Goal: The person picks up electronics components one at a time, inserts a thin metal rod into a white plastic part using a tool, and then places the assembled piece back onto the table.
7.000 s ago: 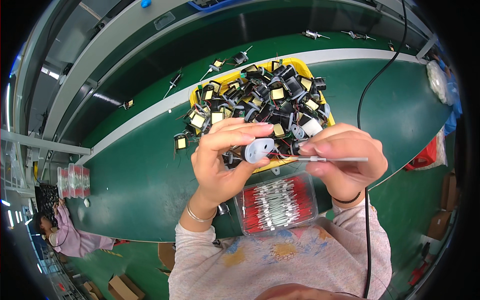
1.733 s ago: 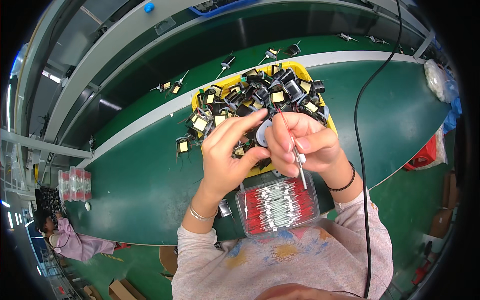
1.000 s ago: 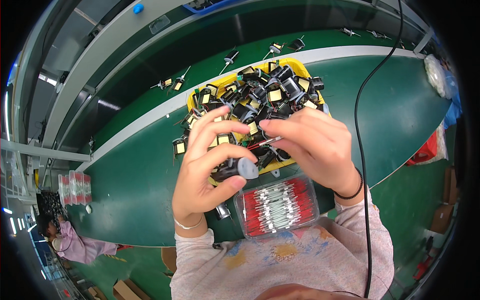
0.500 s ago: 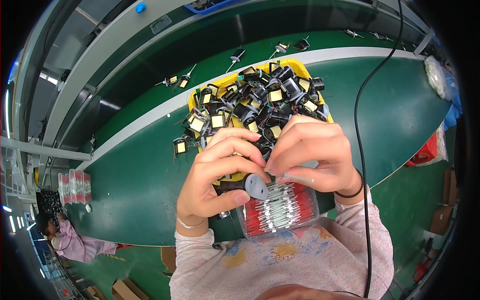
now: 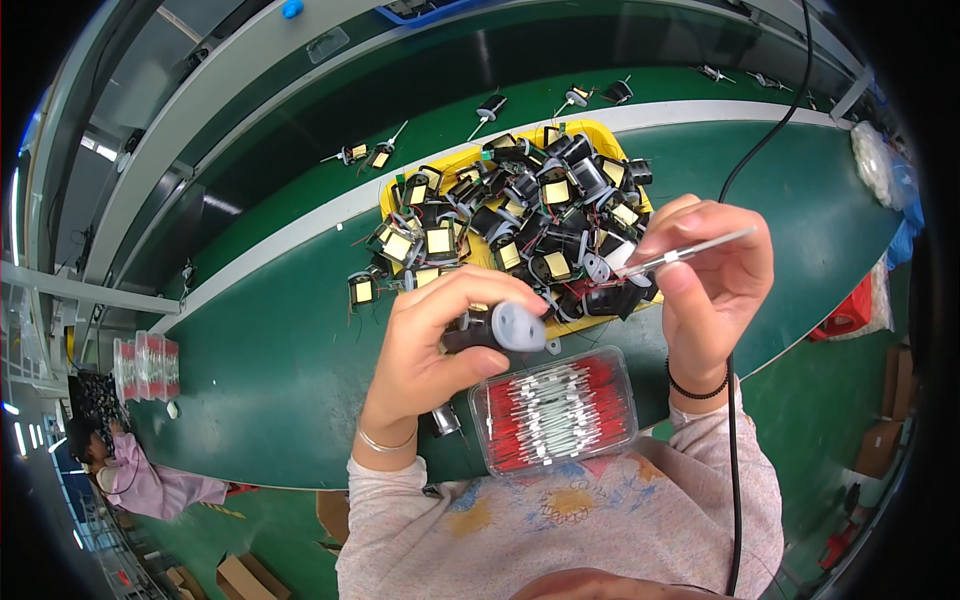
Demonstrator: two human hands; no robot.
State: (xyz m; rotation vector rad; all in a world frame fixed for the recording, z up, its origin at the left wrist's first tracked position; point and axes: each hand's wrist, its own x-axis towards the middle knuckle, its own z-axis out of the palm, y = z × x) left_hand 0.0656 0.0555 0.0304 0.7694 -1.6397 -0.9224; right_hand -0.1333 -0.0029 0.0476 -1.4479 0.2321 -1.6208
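My left hand (image 5: 415, 350) is closed round a black cylindrical part with a grey round cap (image 5: 518, 327); small holes show in the cap's face. To the right and a little higher, my right hand (image 5: 722, 285) pinches a thin white stick (image 5: 708, 245) with a reddish end pointing left, apart from the black part. Below both hands lies a clear plastic box (image 5: 632, 415) filled with red-and-white sticks (image 5: 555, 412). Beyond them a yellow bin (image 5: 600, 130) is heaped with black cylindrical parts bearing pale yellow pads, grey caps and thin wires.
A black cable (image 5: 733, 450) hangs down past my right wrist. Several parts with white sticks lie on the green strip behind the white ledge (image 5: 690, 112). Stacked clear boxes (image 5: 150, 368) stand far left, near a seated person (image 5: 150, 475). One metallic part (image 5: 443, 420) lies beside my left wrist.
My right hand has moved right and up with the stick, away from the grey cap. My left hand has risen slightly, and the capped part is turned a little.
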